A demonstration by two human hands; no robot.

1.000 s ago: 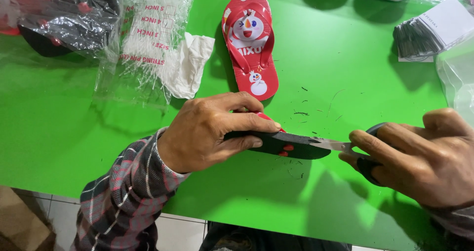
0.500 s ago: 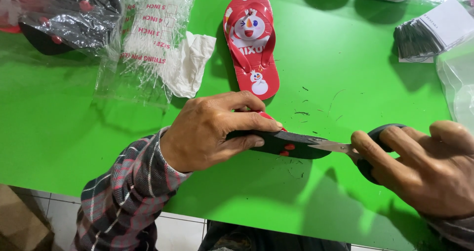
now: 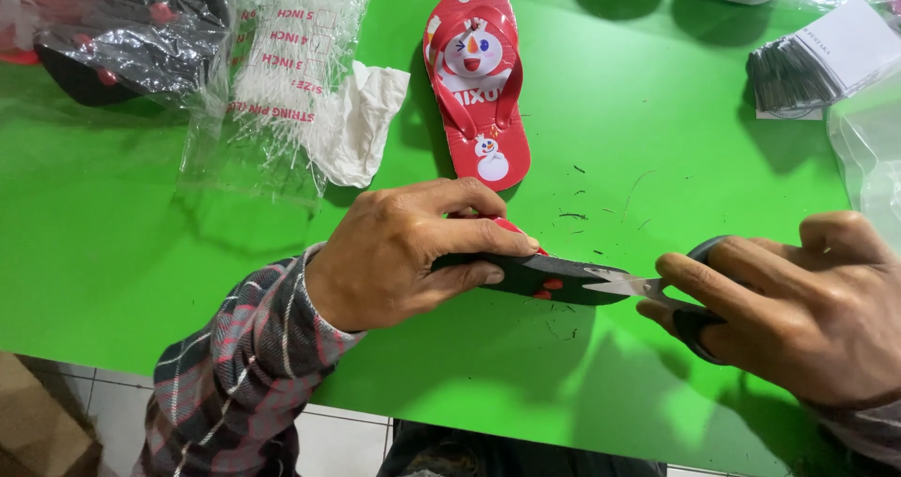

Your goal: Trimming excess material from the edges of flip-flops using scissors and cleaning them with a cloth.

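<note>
Left hand (image 3: 404,252), centre of the frame: fingers curled closed around a small sandal (image 3: 535,277) held on edge, thumb along the upper side, fingertips pressed under the dark matte foam sole; red strap parts show above and below the sole edge; sleeve (image 3: 244,364) of plaid woven cloth in grey, red and white runs down toward the lower left.

Right hand (image 3: 798,308), lower right of the frame: fingers closed through and over the black rounded handles of a pair of scissors (image 3: 648,289); short bright metal blades point left, their tips touching the toe end of the held sandal's sole.

Table (image 3: 113,252): smooth, flat, bright green surface; small dark trimmings and thread scraps scattered just above the scissors, right of centre.

Second sandal (image 3: 477,92), top centre of the frame, lying flat on the table, just above the left hand: red foam, oval outline, printed cartoon snowman face, red strap.

Clear plastic bag (image 3: 282,73), upper left: crinkled film packed with thin white plastic pins; white crumpled paper (image 3: 366,120) touching its right edge.

Bagged sandals (image 3: 122,36), far upper left: glossy wrinkled plastic over dark soles with red details.

Stack of card tags (image 3: 817,64), upper right: dark edges, white top card; clear plastic sheet (image 3: 868,148) just below it at the right edge.
</note>
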